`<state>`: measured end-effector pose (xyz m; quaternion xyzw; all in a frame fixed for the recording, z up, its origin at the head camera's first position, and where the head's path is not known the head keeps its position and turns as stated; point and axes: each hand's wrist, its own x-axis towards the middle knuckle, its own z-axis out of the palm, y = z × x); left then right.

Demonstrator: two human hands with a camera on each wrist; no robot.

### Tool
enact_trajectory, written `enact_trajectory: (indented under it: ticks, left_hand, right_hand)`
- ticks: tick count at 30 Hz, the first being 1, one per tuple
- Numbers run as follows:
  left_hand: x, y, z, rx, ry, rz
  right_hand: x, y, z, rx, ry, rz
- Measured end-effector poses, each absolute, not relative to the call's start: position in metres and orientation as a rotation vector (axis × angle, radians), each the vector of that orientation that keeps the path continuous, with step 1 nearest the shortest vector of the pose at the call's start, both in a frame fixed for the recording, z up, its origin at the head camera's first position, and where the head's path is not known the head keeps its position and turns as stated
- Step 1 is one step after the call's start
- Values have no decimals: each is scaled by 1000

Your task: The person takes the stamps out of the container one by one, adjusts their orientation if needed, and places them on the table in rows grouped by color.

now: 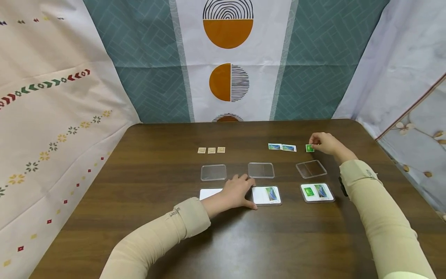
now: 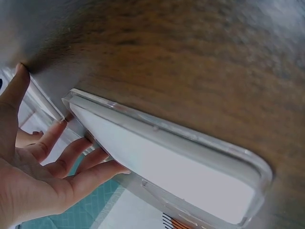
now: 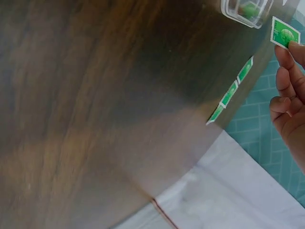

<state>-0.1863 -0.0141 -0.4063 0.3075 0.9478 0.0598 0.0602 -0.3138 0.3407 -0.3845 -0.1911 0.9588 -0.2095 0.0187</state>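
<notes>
My left hand [image 1: 238, 192] spans the left end of the middle clear card case [image 1: 262, 195], thumb at its near edge and fingertips at its far edge. That case holds a white card and a blue-green stamp [image 1: 271, 194]. A blank white card case [image 2: 167, 152] lies beside the hand and is partly covered by it in the head view. My right hand [image 1: 325, 143] pinches a green stamp [image 3: 286, 33] between thumb and finger at the far right. More green stamps [image 3: 229, 94] lie on the table near it, hidden in the head view.
Two blue-green stamps [image 1: 289, 148] lie left of the right hand. Several small tan stamps [image 1: 211, 150] are farther left. Clear lids [image 1: 213, 173] form a middle row, the right one [image 1: 311, 169] tilted. A third case [image 1: 317, 192] holds a green and a blue-green stamp.
</notes>
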Motion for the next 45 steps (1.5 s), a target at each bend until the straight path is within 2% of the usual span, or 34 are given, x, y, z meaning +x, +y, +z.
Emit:
enact_trajectory:
  ticks: [17,45]
  left_hand:
    - [-187,-14,-402,937,2860,176]
    - [-186,-15,-403,906,2846,164]
  right_hand:
    - [-325,349,-386,-374,3019,-615]
    - [-331,339,-391,-178,3047,-543]
